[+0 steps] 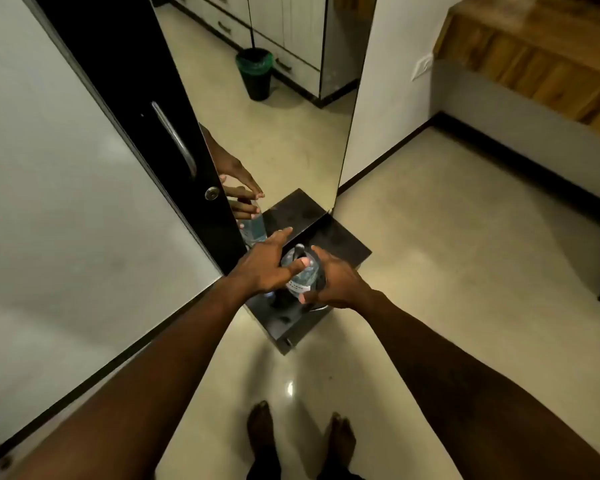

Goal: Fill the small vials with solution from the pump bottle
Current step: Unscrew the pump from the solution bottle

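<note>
A clear pump bottle (pixel 303 277) with a dark pump head and a white label stands on a small black stand (pixel 347 242) against a mirror. My right hand (pixel 338 284) wraps around the bottle's right side, thumb low at its front. My left hand (pixel 265 268) hovers at the bottle's left with fingers spread; its thumb lies against the bottle's shoulder and its index finger points toward the mirror. Both hands hide most of the stand's top, and I cannot make out any vials there.
A tall mirror (pixel 291 133) behind the stand reflects my hand, the bottle and a black bin (pixel 255 72). A black door edge with a metal handle (pixel 175 140) stands to the left. Beige floor surrounds the stand, and my bare feet (pixel 264 427) show below.
</note>
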The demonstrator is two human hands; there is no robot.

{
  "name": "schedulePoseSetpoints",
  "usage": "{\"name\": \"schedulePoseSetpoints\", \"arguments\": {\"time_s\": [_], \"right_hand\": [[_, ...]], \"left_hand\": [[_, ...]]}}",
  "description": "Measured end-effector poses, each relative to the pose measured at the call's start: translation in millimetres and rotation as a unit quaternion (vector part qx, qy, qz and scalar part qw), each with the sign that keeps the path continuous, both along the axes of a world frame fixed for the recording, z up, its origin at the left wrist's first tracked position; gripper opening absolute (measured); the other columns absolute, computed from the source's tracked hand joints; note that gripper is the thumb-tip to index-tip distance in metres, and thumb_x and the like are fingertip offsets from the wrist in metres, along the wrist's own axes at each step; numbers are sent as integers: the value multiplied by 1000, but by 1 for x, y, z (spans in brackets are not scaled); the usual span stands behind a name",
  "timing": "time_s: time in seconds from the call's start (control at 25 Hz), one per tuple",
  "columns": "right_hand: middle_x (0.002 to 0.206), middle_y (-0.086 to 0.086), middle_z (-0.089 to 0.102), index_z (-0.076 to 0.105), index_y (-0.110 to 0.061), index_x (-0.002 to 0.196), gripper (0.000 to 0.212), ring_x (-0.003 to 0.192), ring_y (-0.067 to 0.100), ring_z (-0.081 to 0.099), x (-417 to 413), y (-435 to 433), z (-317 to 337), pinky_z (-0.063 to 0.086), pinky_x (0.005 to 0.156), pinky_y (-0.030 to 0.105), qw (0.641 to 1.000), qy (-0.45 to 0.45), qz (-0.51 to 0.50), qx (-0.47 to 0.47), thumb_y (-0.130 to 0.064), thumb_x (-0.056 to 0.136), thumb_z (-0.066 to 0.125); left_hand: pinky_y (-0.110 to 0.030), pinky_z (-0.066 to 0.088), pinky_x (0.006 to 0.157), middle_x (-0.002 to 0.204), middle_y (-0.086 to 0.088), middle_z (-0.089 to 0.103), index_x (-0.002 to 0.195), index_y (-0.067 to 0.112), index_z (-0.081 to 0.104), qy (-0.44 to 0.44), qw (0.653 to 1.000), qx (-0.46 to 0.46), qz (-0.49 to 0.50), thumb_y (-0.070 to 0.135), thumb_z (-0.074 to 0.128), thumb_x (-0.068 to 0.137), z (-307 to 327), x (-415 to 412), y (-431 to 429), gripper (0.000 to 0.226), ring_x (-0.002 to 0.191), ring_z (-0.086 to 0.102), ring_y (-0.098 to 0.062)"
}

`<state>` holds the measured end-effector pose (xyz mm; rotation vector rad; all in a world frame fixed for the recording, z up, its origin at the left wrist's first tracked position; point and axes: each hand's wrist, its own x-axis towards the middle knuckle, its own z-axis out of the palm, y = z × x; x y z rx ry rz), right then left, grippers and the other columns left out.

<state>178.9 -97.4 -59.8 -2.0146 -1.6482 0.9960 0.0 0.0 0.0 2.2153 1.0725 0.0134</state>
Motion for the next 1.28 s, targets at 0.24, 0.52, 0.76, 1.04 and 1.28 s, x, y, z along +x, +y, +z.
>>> {"name": "schedulePoseSetpoints", "arguments": {"time_s": [0.24, 0.52, 0.76, 1.04, 1.28], "right_hand": [[124, 4, 68, 52, -16, 137, 75, 106, 18, 68, -19, 32, -22, 54, 91, 29, 997, -16, -50, 53, -56, 80, 78], [111, 4, 74, 60, -10, 132, 72, 99, 21, 72, -3, 24, 3, 59, 85, 29, 993, 17, -106, 51, -45, 75, 86], [107, 3, 76, 61, -16, 124, 68, 97, 24, 75, 49, 11, 129, 61, 89, 51, 983, 143, -97, 68, -22, 64, 95], [112, 11, 77, 64, -12, 124, 48, 103, 25, 74, 67, -5, 276, 59, 84, 43, 968, 234, -65, 60, -27, 81, 78], [82, -3, 78, 77, -23, 84, 26, 77, 8, 74, 39, -12, 323, 57, 61, 23, 972, 109, -141, 154, -48, 88, 71]], "left_hand": [[-47, 55, 101, 140, -4, 60, 150, 32, 39, 3, 995, -99, -6, 86, 52, 78, -37, -6, 10, 90, 123, 62, -23], [-38, 52, 106, 141, -7, 62, 156, 21, 33, 19, 990, -113, -82, 61, 73, 85, -20, -2, 27, 91, 128, 61, -24], [-34, 46, 111, 141, 5, 64, 150, 27, 47, -82, 972, -190, -108, 40, 93, 69, 69, 28, 36, 93, 129, 59, -10], [-34, 62, 84, 112, -3, 78, 127, 12, 64, -203, 933, -246, -170, 31, 93, 66, 196, 58, 34, 71, 103, 75, -19], [-29, 62, 60, 97, 1, 81, 115, 12, 73, -239, 939, -170, -181, 29, 85, 82, 231, 63, 29, 39, 87, 78, -12]]}}
